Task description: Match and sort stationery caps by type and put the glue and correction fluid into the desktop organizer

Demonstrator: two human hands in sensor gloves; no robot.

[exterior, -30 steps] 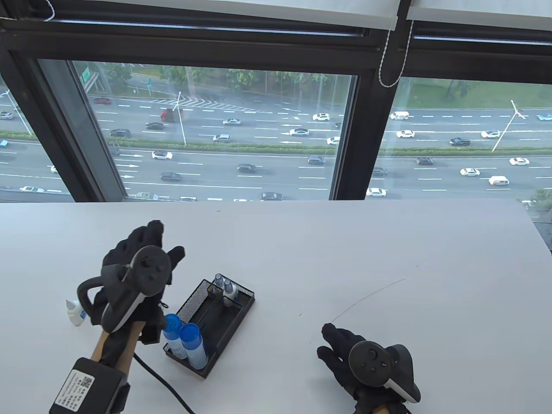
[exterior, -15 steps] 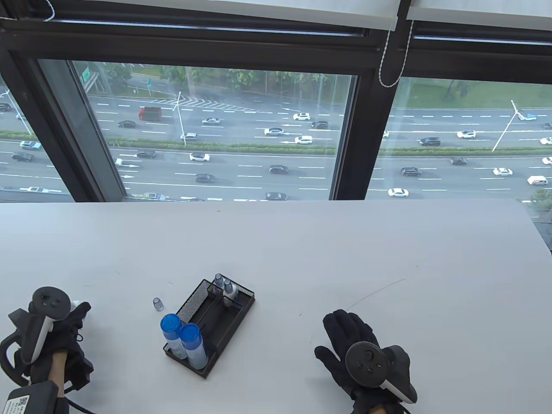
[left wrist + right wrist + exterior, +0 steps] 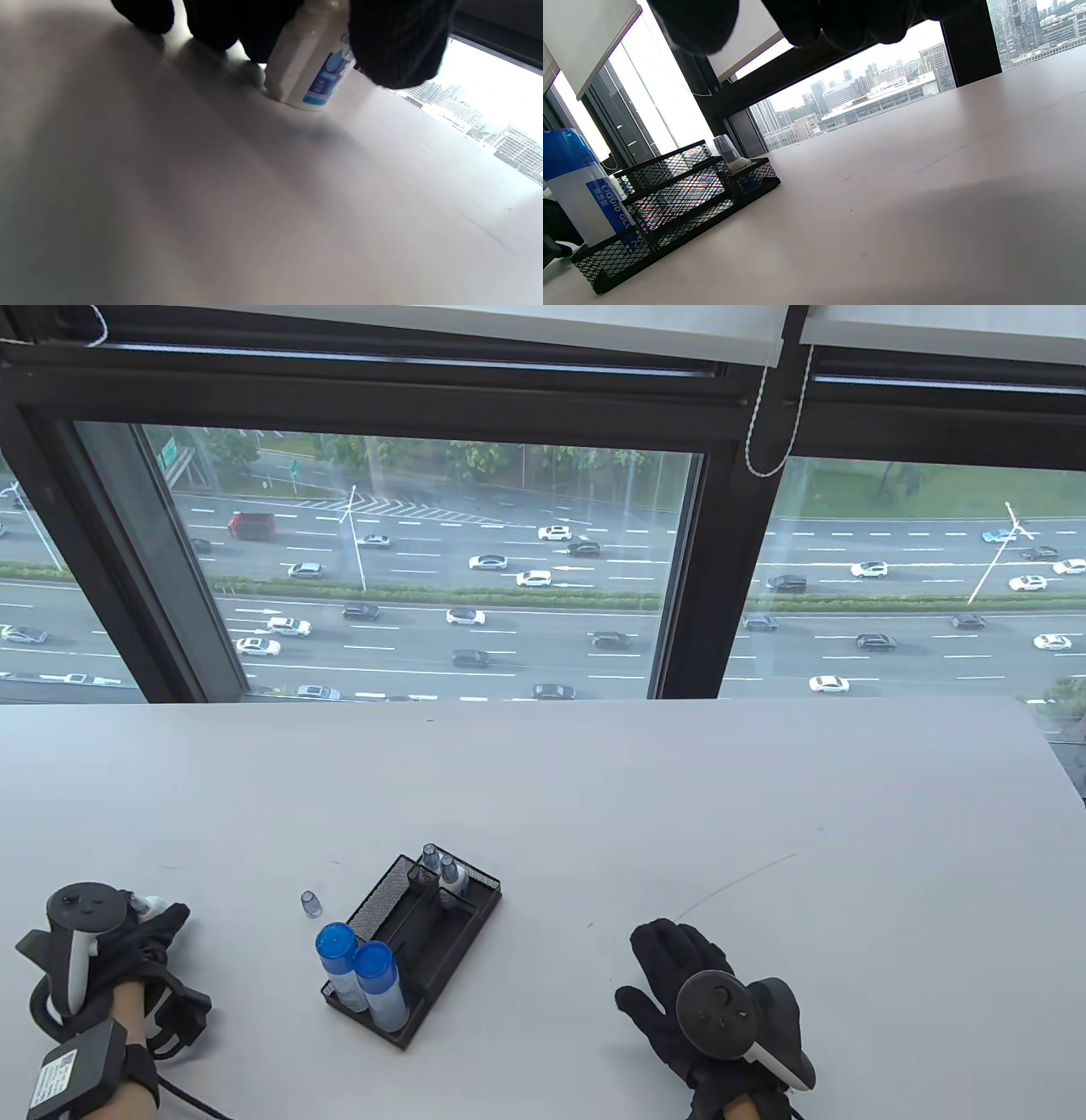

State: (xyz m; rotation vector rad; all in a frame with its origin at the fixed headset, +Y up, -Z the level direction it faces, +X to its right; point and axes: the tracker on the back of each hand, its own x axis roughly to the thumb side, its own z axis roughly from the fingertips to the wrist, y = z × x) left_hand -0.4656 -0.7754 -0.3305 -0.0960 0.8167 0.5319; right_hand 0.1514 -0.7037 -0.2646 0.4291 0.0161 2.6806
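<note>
Two gloved hands sit low on the white bench (image 3: 594, 780): the right hand (image 3: 679, 993) lies flat, fingers spread and empty, well right of the black mesh organizer (image 3: 424, 933), while the left hand (image 3: 140, 937) at the far left curls around a small white bottle (image 3: 309, 63) standing on the bench. Inside the organizer, two blue-capped glue sticks (image 3: 361, 971) fill the near end and two small bottles (image 3: 443, 869) the far end; one clear cap (image 3: 311, 903) stands just beside its left wall.

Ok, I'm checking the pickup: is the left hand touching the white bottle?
Touching. The left wrist view shows the left hand with its fingers curled round the bottle, whose base rests on the table.
</note>
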